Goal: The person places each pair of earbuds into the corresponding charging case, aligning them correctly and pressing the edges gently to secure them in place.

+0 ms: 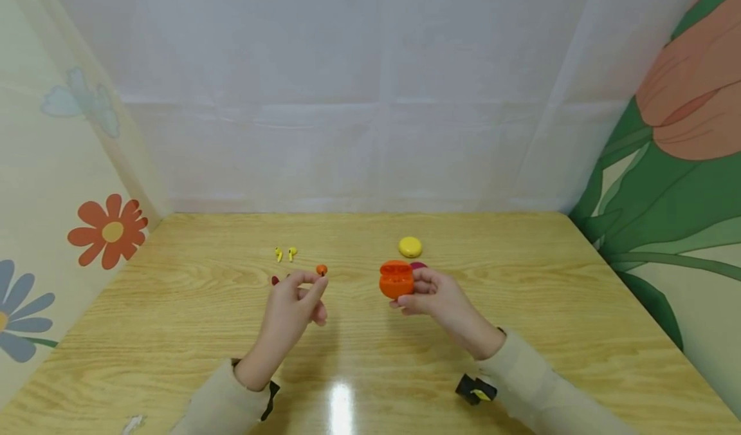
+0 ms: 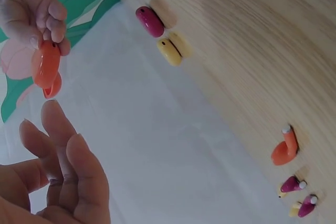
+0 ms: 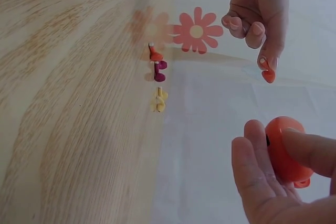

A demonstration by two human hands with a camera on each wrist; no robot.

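Note:
My left hand (image 1: 292,306) pinches an orange earbud (image 1: 321,269) between thumb and fingertip, raised over the table. In the right wrist view this orange earbud (image 3: 268,75) hangs at the fingertips; in the left wrist view the fingers hide it. My right hand (image 1: 437,296) grips an orange earbud charging case (image 1: 396,285), its lid up and its inside facing me. Between the two hands there is a gap. A second orange earbud (image 2: 285,150) lies on the table, seen in both wrist views; the left hand covers it in the head view.
Two yellow earbuds (image 1: 292,253) lie at the back left of the wooden table (image 1: 359,345), with two magenta earbuds (image 2: 307,206) nearby. A closed yellow case (image 1: 410,247) and a magenta case (image 2: 150,21) stand behind the right hand. A white sheet (image 1: 347,132) hangs behind the table.

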